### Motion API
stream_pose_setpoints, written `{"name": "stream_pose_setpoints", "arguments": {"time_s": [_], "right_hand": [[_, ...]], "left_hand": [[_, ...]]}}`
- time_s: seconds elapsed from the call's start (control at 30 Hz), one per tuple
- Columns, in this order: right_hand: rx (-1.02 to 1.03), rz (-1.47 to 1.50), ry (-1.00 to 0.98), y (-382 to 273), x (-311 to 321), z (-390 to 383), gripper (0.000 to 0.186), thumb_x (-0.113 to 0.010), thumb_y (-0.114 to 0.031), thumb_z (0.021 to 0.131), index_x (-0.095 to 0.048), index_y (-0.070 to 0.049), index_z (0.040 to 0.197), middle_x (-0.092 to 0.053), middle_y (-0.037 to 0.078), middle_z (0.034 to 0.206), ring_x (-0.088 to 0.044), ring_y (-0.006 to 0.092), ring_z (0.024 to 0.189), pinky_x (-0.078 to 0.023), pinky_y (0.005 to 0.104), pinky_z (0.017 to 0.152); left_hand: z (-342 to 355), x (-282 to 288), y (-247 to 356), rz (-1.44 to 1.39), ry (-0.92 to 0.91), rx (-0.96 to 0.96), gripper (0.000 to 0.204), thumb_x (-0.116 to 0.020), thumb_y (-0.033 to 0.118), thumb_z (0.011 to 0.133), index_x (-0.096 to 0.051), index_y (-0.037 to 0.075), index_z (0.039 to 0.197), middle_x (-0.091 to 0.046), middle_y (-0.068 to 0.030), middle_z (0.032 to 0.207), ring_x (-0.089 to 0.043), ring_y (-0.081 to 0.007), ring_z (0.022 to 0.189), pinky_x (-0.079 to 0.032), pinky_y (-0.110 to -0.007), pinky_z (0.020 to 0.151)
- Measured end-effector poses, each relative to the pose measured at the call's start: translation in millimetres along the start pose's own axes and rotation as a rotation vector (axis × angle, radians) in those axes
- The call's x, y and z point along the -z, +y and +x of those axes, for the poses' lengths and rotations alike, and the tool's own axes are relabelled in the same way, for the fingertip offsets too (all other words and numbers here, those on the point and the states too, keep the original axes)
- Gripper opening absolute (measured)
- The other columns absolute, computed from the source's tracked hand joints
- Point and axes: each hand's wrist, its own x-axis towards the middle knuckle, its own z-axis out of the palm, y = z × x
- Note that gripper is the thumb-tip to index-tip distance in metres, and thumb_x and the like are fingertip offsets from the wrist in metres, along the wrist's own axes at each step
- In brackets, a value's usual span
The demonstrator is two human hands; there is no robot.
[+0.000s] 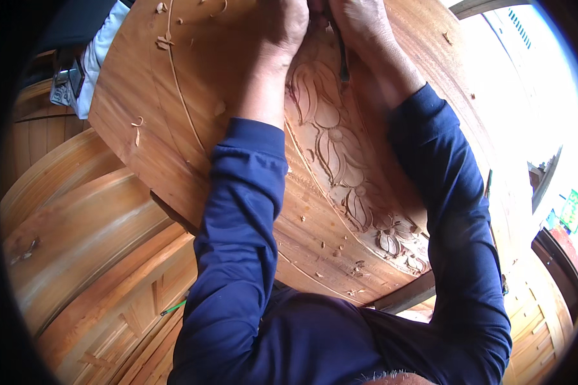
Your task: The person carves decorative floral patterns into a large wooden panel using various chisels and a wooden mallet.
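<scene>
A broad wooden panel (173, 96) lies in front of me with a band of carved flowers and leaves (337, 141) running down it. Both my hands are at the top edge of the view, partly cut off, close together over the upper end of the carving. My right hand (363, 19) is closed round a thin dark carving chisel (344, 61), whose one end sticks out along the inner wrist. My left hand (288, 22) looks curled beside it, with its fingertips mostly out of sight. The chisel's cutting end is hidden.
Curled wood shavings (164, 43) are scattered over the panel. Curved wooden pieces (77, 205) are stacked at the lower left, with a thin green object (173, 308) among them. White cloth (99, 54) hangs at the upper left. More slatted woodwork (536, 314) stands at the lower right.
</scene>
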Motion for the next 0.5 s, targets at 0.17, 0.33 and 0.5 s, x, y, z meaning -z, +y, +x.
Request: {"name": "stream_pose_setpoints", "arguments": {"time_s": [0.17, 0.33, 0.5], "right_hand": [[0.127, -0.145, -0.084, -11, 4, 4, 0.053, -0.056, -0.014, 0.109, -0.041, 0.005, 0.155, -0.055, 0.012, 0.146, -0.053, 0.0146, 0.130, -0.044, 0.0268, 0.109], [0.037, -0.100, 0.026, -17, -2, -14, 0.053, -0.057, -0.015, 0.108, -0.042, 0.008, 0.153, -0.058, 0.013, 0.144, -0.053, 0.0161, 0.131, -0.043, 0.0277, 0.110], [0.140, -0.351, -0.062, -4, -9, -23, 0.051, -0.055, -0.012, 0.107, -0.044, 0.008, 0.152, -0.056, 0.015, 0.148, -0.052, 0.0181, 0.134, -0.041, 0.0297, 0.113]], "left_hand": [[7, -5, 2, 0.046, -0.004, -0.167, 0.050, -0.045, 0.033, 0.112, -0.046, 0.004, 0.152, -0.052, -0.0146, 0.150, -0.048, -0.0256, 0.139, -0.036, -0.036, 0.117], [8, 1, -8, -0.015, 0.009, -0.176, 0.044, -0.048, 0.028, 0.110, -0.050, 0.005, 0.148, -0.056, -0.0128, 0.145, -0.050, -0.0232, 0.136, -0.038, -0.034, 0.115], [12, 14, -24, 0.209, 0.132, -0.168, 0.028, -0.052, 0.025, 0.107, -0.057, 0.005, 0.126, -0.061, -0.0108, 0.127, -0.062, -0.0252, 0.115, -0.049, -0.036, 0.098]]}}
